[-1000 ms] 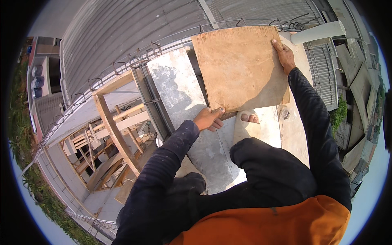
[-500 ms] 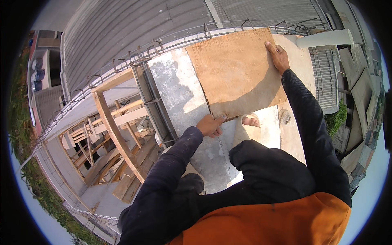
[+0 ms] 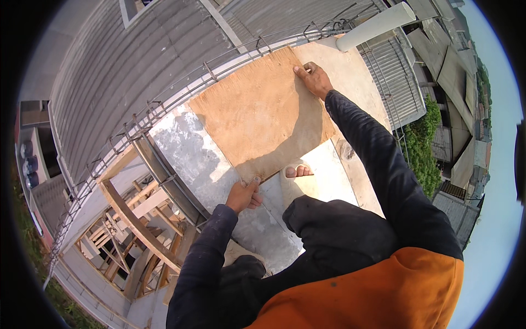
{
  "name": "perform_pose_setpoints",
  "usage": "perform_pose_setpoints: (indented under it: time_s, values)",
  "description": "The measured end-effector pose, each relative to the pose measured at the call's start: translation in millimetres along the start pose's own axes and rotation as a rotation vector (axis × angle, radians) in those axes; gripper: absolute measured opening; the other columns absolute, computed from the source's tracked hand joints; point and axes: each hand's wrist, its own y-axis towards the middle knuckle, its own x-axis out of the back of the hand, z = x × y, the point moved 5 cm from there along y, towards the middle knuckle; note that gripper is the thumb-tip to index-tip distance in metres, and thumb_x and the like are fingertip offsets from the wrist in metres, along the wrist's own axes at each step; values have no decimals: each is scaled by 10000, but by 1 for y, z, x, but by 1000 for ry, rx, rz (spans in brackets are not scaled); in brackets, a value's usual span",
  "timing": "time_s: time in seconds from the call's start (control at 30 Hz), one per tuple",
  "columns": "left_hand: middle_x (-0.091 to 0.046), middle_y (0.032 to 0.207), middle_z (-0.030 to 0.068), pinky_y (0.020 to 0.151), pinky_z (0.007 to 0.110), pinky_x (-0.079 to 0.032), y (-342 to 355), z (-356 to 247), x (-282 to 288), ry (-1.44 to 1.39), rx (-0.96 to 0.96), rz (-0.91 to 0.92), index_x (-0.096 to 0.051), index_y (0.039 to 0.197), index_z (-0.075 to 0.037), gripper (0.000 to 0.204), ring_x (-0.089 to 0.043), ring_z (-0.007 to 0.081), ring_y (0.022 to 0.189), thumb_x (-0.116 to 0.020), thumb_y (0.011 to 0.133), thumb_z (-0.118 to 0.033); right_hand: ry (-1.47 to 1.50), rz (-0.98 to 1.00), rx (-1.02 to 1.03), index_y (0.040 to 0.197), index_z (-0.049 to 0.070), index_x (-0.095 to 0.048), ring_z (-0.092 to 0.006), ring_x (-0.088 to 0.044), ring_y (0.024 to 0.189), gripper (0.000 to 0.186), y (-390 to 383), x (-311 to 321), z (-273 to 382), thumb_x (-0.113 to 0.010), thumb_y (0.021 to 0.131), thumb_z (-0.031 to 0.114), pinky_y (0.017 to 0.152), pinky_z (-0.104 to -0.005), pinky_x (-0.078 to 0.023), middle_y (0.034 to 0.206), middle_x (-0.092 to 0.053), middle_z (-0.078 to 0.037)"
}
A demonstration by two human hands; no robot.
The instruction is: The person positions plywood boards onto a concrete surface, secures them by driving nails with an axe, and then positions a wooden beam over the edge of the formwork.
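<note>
A rectangular plywood sheet (image 3: pixel 257 115) lies across pale panels in front of me. My left hand (image 3: pixel 245 196) pinches its near left corner, with the thumb on top and the fingers curled below. At the far right edge of the sheet, my right hand (image 3: pixel 315 80) grips with the thumb on the upper face; its fingertips are partly hidden. Beside the sheet's left edge shows a grey metal-looking panel (image 3: pixel 186 145) with whitish patches. My sandalled foot (image 3: pixel 298 172) stands close to the sheet's near edge.
Steel reinforcing bars (image 3: pixel 208 71) run along the far edge, above a corrugated roof (image 3: pixel 159 55). A white pipe (image 3: pixel 378 26) sticks out at the far right. Left of the panels, a timber frame (image 3: pixel 137 214) borders an opening with planks lower down. Green foliage (image 3: pixel 424 145) lies below right.
The whole view has swung, so the sheet, pipe and both hands appear farther left. Both hands keep their hold on the plywood, which stays in about the same place on the panels.
</note>
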Motion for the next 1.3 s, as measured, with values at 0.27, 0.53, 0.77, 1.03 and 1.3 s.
perform_pose_setpoints:
  time_s: [0.27,0.53,0.77,1.03,1.3]
  values:
    - [-760,758,187,578,349,-620,-2,6,4,29,15,-12,-650,951,17,613,-750,236,626,-640,1060,-586,33,-3,23,1241,1,-748,-365,-772,1056,537,-3,-7,-1,-691,1006,480,966,-445,-575,1130,-794,-240]
    - [-756,740,176,571,352,-620,-9,3,3,71,-30,-32,-658,953,27,619,-752,237,622,-631,1068,-581,28,-51,8,1251,15,-766,-355,-775,1076,525,-2,-13,-20,-707,993,468,972,-439,-580,1139,-801,-227]
    - [-755,747,172,569,349,-616,-9,-6,7,65,-9,-26,-656,958,22,615,-755,239,628,-626,1069,-582,-256,-74,71,1253,86,-800,-356,-775,1094,490,-10,-3,7,-718,969,477,966,-432,-591,1159,-809,-192]
    - [-756,744,167,575,349,-611,0,-8,12,117,-49,-35,-678,934,14,631,-758,232,635,-652,1045,-607,-463,-13,101,1236,108,-796,-301,-782,1095,592,5,2,-4,-751,941,619,999,-419,-583,1184,-810,-152]
    - [-782,871,204,673,364,-646,-11,-30,49,264,21,40,-726,1072,54,583,-793,260,757,-645,1050,-523,-300,32,-4,1295,31,-757,-295,-781,1107,698,-10,6,-37,-738,933,627,1009,-414,-581,1189,-803,-194]
